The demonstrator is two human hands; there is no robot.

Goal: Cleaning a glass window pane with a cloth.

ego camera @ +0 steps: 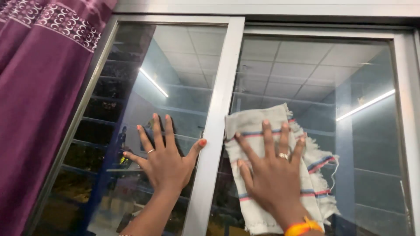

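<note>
Wiping right glass pane [367,144]: right hand [273,172], fingers spread, pressed white fringed striped cloth [258,124] flat; left hand [164,157], open, empty, braced left pane [175,78]. Even pressure advised.

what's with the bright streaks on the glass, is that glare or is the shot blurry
Head view: the streaks are ceiling lights mirrored in the window panes, along with ceiling tiles; it is dark beyond the glass. The left hand, right hand and striped cloth look fairly sharp, only slightly soft; the purple curtain is evenly lit.
</note>
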